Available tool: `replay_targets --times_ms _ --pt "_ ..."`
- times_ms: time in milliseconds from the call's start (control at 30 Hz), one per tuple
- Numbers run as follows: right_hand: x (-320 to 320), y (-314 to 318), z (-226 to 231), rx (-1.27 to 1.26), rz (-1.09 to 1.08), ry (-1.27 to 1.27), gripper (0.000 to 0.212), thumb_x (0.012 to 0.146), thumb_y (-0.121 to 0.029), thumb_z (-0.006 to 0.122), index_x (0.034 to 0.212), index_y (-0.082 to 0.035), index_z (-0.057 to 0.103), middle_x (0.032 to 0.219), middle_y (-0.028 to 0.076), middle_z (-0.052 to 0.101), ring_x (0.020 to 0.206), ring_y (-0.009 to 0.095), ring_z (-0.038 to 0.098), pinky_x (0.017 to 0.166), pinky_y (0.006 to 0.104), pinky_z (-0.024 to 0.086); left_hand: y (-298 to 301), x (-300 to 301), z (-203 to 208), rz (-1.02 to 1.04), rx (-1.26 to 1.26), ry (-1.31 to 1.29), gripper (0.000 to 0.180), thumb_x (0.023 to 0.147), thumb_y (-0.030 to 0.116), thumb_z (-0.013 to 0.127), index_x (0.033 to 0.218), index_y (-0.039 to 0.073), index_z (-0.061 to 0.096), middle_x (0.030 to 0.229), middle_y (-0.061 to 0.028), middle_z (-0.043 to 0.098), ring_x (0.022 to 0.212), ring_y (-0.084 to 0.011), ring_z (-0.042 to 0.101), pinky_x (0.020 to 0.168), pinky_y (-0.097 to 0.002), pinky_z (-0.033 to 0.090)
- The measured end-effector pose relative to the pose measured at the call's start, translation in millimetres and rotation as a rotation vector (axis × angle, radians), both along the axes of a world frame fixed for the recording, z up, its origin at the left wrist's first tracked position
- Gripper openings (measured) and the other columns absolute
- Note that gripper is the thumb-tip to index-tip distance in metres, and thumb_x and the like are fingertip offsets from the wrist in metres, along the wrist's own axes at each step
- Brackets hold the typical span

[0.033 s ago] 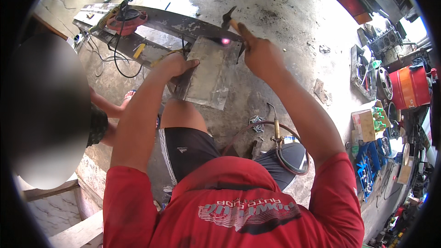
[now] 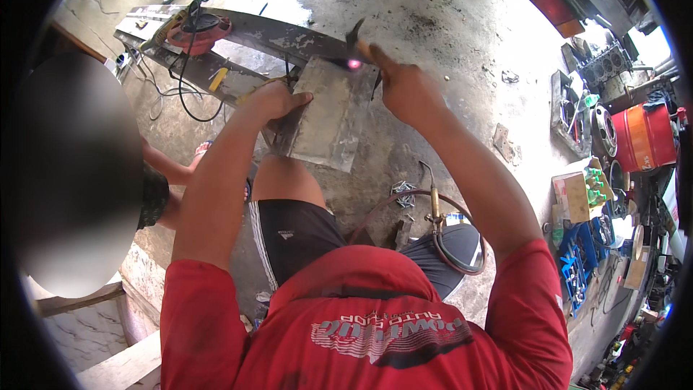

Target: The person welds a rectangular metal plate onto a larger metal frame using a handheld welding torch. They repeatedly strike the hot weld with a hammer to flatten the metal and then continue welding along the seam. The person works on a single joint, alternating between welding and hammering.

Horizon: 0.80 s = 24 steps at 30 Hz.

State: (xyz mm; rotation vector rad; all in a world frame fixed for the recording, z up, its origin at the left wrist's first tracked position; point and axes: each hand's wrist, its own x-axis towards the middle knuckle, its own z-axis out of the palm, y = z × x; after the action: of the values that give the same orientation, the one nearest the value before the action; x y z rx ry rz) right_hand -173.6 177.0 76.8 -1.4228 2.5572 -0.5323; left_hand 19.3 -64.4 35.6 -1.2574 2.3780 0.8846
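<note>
A flat grey metal sheet [image 2: 321,126] lies over the near end of a dark steel beam [image 2: 281,40]. My left hand [image 2: 276,101] grips the sheet by its left edge, with the thumb on top. At its far right corner a spot glows pink-white [image 2: 354,64]. In my right hand [image 2: 411,94] is a hammer [image 2: 367,49], held by its light wooden handle with the dark head just above the glowing spot. A brass gas torch [image 2: 435,206] with its hose rests by my right knee, bent tip pointing away from me.
A red round tool with a black cable [image 2: 198,32] sits on the beam's left part. Another person's arm [image 2: 166,159] is close at my left. Small metal pieces [image 2: 403,193] lie on the floor. To the right stand an engine block [image 2: 606,68], a red drum [image 2: 646,137] and a bottle box [image 2: 574,198].
The hammer head has come down and slightly left, closer to the glowing corner, my right hand moving with it. My left hand and the sheet hold nearly still.
</note>
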Motion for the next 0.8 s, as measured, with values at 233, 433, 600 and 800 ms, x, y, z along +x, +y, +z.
replay_targets --times_ms 233,433,600,800 --pt "2.7 -5.6 1.6 -0.021 -0.017 -0.009 0.068 0.109 -0.015 0.056 0.174 -0.031 0.045 0.11 0.03 0.079 0.104 0.047 0.079 0.093 0.0588 0.061 -3.0 -3.0 9.3 -0.121 -0.051 -0.056 0.085 0.099 0.075 0.073 0.133 -0.003 0.078 0.125 -0.0281 0.08 0.115 -0.0408 0.079 0.1 -0.0489 0.059" --pt "-7.0 -6.5 -1.2 0.014 -0.002 -0.028 0.069 0.108 -0.014 0.055 0.175 -0.03 0.044 0.116 0.03 0.079 0.107 0.047 0.078 0.095 0.0596 0.061 -12.8 -3.0 -0.9 -0.098 0.008 0.032 0.092 0.098 0.075 0.076 0.121 -0.014 0.077 0.111 -0.0248 0.081 0.093 -0.0356 0.08 0.083 -0.0496 0.063" --pt "-13.6 0.0 -5.4 0.054 -0.002 -0.023 0.067 0.109 -0.014 0.055 0.174 -0.03 0.046 0.109 0.028 0.079 0.102 0.048 0.079 0.089 0.0597 0.062 -16.8 -10.5 -4.1 -0.075 -0.062 -0.085 0.09 0.098 0.074 0.077 0.119 -0.014 0.076 0.108 -0.0239 0.079 0.088 -0.0351 0.08 0.077 -0.0493 0.066" --pt "-12.8 19.8 -5.9 0.107 -0.016 -0.003 0.067 0.111 -0.015 0.054 0.175 -0.029 0.044 0.096 0.028 0.078 0.087 0.048 0.078 0.081 0.0607 0.062 -16.4 -12.9 -3.1 -0.063 -0.053 -0.117 0.09 0.098 0.074 0.077 0.122 -0.012 0.077 0.112 -0.0243 0.08 0.091 -0.035 0.081 0.078 -0.0495 0.066"
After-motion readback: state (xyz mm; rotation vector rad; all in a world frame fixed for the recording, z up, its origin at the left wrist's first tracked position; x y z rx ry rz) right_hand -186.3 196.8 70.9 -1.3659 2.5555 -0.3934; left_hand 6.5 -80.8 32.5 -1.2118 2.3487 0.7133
